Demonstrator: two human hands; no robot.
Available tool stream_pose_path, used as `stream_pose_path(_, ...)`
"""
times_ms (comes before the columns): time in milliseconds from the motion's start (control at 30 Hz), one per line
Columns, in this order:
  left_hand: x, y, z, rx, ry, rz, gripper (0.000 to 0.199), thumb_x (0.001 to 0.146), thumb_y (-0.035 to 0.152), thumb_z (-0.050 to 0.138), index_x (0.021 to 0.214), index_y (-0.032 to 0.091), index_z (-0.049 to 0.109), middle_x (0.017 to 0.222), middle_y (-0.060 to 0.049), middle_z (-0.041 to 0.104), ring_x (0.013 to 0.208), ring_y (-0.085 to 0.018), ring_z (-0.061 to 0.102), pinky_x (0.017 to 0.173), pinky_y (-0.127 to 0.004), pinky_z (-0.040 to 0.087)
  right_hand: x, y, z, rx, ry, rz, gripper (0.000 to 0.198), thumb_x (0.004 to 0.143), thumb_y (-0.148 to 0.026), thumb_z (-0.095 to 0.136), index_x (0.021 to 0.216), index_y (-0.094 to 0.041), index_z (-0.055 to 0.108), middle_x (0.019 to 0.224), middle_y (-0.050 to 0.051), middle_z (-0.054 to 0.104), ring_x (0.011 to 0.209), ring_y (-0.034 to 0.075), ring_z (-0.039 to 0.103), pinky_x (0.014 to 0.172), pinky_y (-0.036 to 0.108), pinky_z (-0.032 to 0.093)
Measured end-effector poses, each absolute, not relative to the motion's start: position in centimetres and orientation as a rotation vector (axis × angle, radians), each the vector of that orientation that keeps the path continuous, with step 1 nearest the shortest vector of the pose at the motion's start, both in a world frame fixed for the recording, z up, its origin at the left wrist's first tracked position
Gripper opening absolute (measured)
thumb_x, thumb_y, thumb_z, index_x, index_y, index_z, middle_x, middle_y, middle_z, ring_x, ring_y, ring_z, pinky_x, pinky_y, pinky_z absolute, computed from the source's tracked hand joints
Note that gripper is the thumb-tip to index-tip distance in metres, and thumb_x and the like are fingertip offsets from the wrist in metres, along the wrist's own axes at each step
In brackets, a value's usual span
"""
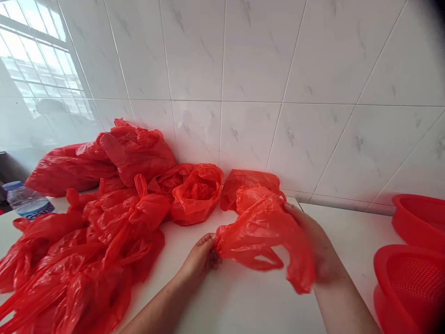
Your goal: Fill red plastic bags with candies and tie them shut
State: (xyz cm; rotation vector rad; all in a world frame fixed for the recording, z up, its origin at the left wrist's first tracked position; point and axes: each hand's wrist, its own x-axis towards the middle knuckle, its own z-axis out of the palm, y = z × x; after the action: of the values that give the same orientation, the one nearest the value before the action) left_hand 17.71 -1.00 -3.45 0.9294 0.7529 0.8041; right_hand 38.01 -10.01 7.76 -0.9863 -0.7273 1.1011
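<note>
Head view: the white tiled wall (pixel 253 55), grey-flecked, fills everything beyond my reach, with a barred window mirrored in its glossy tiles at upper left. Below it spreads the white table (pixel 243 301) I work over. A heap of knotted and crumpled red bags (pixel 114 222) covers its left side, and behind these, near the wall, lie bulging red bags (pixel 139 155). At the right edge are two red baskets (pixel 399 227), the nearer one showing small holes in its side. Between heap and baskets, the red bag I handle (pixel 257 232) is held up over the table, one handle loop hanging open beneath it. My left hand (pixel 199 259) pinches its gathered left end between thumb and fingers. My right hand (pixel 311 227) is against its right side, partly behind the plastic and blurred, so I cannot tell how far those fingers are closed. Just beyond it, a flatter red bag (pixel 243 181) lies by the wall; left of that, an open red bag (pixel 194 211) holds crumpled red plastic. Smallest is the blue-capped bottle (pixel 26 198) at far left, its base hidden.
</note>
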Motion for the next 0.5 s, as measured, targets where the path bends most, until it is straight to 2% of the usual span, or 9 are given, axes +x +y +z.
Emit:
stream_pose_path(100,17.8,-1.4,-3.6,0.990,0.774,0.808,0.031,0.081,0.046,0.059,0.094,0.018,0.053,0.073,0.001,0.057,0.060,-0.009,0.054,0.049,-0.018,0.039,38.0,-10.7,8.5,-0.952,-0.708,1.010,0.016,0.083,-0.039,0.058,0.089,-0.024,0.060,0.082,-0.001,0.061,0.067,0.013,0.056,0.056,0.023,0.048)
stream_pose_path(167,18.0,-2.0,-3.7,1.117,0.853,0.878,0.034,0.083,0.046,0.057,0.104,0.019,0.052,0.095,-0.005,0.060,0.076,-0.013,0.059,0.060,-0.023,0.046,38.0,-10.6,8.5,-0.961,-0.624,0.984,0.022,0.079,-0.036,0.062,0.099,-0.027,0.060,0.090,0.000,0.063,0.069,0.014,0.059,0.055,0.024,0.049)
stream_pose_path(233,18.2,-2.7,-3.7,1.384,0.974,1.067,0.042,0.085,0.045,0.054,0.118,0.021,0.046,0.122,-0.012,0.053,0.098,-0.019,0.059,0.075,-0.032,0.050,37.9,-10.2,8.4,-0.980,-0.551,0.952,0.034,0.075,-0.034,0.066,0.108,-0.028,0.059,0.102,0.001,0.064,0.079,0.016,0.063,0.061,0.026,0.052)
stream_pose_path(333,18.3,-3.9,-3.4,1.940,0.965,1.515,0.075,0.078,0.041,0.065,0.139,0.025,0.025,0.144,-0.016,0.031,0.129,-0.030,0.040,0.096,-0.048,0.044,36.8,-9.9,8.5,-1.043,-0.607,0.926,0.042,0.074,-0.037,0.068,0.114,-0.027,0.057,0.110,0.003,0.065,0.090,0.020,0.065,0.065,0.028,0.054)
stream_pose_path(400,18.2,-4.7,-3.0,2.235,0.799,1.779,0.099,0.069,0.040,0.075,0.145,0.027,0.013,0.150,-0.017,0.020,0.137,-0.034,0.026,0.102,-0.053,0.038,35.4,-10.3,8.8,-1.170,-0.765,0.907,0.048,0.077,-0.045,0.064,0.121,-0.027,0.054,0.108,0.005,0.066,0.091,0.022,0.065,0.066,0.030,0.054)
stream_pose_path(500,17.8,-5.6,-2.3,2.389,0.663,1.998,0.105,0.061,0.039,0.081,0.145,0.028,0.019,0.151,-0.014,0.019,0.138,-0.035,0.025,0.106,-0.053,0.035,33.2,-11.3,9.5,-1.372,-1.115,0.842,0.055,0.082,-0.052,0.057,0.131,-0.029,0.048,0.119,0.006,0.061,0.106,0.024,0.060,0.081,0.036,0.053)
